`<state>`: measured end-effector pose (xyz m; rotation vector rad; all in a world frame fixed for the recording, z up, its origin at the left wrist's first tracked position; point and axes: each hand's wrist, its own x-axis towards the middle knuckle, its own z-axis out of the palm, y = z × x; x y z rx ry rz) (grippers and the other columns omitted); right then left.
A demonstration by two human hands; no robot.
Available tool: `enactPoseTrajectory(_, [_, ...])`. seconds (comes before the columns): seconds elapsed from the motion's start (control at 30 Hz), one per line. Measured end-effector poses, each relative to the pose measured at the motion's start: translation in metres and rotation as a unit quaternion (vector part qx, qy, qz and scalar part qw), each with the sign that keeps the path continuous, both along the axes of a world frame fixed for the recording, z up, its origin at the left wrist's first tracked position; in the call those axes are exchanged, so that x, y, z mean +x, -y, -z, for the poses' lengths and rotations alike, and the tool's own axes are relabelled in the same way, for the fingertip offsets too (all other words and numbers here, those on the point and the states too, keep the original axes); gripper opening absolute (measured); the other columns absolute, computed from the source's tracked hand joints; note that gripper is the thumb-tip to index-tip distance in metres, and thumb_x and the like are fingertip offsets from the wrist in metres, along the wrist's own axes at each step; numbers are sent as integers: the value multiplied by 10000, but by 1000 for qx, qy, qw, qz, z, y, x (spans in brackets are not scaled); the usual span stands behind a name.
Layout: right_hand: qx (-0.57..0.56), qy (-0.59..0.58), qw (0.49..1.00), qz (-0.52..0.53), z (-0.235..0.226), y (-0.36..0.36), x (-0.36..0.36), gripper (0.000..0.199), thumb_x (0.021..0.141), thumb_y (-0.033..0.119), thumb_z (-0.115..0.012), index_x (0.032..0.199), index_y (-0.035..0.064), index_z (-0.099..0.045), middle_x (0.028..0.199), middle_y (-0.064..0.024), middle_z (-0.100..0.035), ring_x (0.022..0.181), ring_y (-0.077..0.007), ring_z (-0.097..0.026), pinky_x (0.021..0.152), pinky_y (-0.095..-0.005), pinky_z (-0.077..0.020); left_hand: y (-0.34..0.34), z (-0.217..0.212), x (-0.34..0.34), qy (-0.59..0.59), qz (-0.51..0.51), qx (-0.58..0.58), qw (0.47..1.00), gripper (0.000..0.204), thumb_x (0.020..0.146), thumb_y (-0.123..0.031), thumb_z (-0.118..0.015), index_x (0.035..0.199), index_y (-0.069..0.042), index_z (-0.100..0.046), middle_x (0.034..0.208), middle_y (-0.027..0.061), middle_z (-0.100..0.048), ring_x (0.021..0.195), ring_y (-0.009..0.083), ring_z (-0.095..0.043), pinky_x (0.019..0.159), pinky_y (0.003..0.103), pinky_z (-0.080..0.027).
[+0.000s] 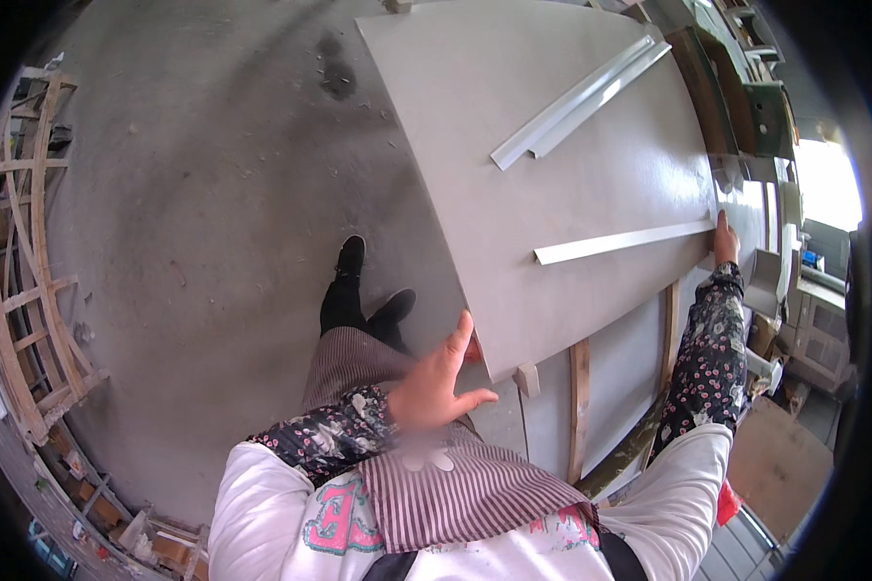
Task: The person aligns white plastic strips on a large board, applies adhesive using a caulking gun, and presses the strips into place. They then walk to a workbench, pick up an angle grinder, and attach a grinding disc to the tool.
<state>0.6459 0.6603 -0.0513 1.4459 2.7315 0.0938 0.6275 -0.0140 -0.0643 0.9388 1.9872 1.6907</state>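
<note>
A large light-grey flat panel (562, 203) lies tilted in front of me. Three thin silvery metal strips rest on it: a pair of angled strips (591, 97) near the far end, and a single strip (620, 240) nearer to me. My left hand (434, 385) is at the panel's near left corner, its thumb and fingers spread apart; part of its fingers is hidden by the edge. On the right edge, my right hand (727, 242) grips the panel beside the end of the single strip. Its fingers are partly hidden.
A small wooden block (527, 380) sits at the panel's near edge. Below stand more panels with wooden battens (578, 412). Wooden frames (34, 252) line the left side. Cardboard boxes (704, 87) stand at the back right. Grey concrete floor (203, 213) lies to the left.
</note>
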Motion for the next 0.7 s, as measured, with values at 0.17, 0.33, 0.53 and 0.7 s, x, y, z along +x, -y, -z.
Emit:
enactPoseTrajectory(0.17, [-36, -77, 996, 18, 5, -4, 9, 768, 877, 646, -383, 1066, -48, -651, 1086, -292, -619, 1093, -421, -558, 949, -458, -400, 0, -1, -27, 39, -28, 28, 998, 938, 857, -56, -663, 1484, 11, 31, 1084, 147, -557, 962, 219, -573, 918, 350, -457])
enactPoseTrajectory(0.33, [-25, -60, 998, 14, 2, 1, 4, 739, 866, 636, -432, 1075, -38, -651, 1066, -274, -636, 1070, -414, -574, 924, -450, -417, -1, 3, -52, 166, -54, 112, 978, 846, 883, -12, -624, 1494, -21, -38, 980, 108, -584, 867, 167, -599, 861, 311, -486])
enactPoseTrajectory(0.53, [-101, -117, 988, 23, -3, 10, -11, 703, 841, 635, -504, 1069, -9, -670, 1013, -206, -673, 993, -322, -624, 887, -399, -447, -10, 1, -61, 204, -113, 107, 966, 748, 870, -37, -658, 1472, -18, -213, 872, 70, -587, 785, 118, -596, 757, 263, -512])
enactPoseTrajectory(0.7, [-45, -83, 995, 9, -8, 17, -12, 723, 841, 640, -499, 1082, -22, -661, 1015, -209, -672, 995, -323, -622, 889, -392, -445, -13, -3, -54, 176, -150, 50, 972, 701, 866, -51, -663, 1454, -19, -281, 834, 60, -575, 728, 114, -583, 702, 258, -516])
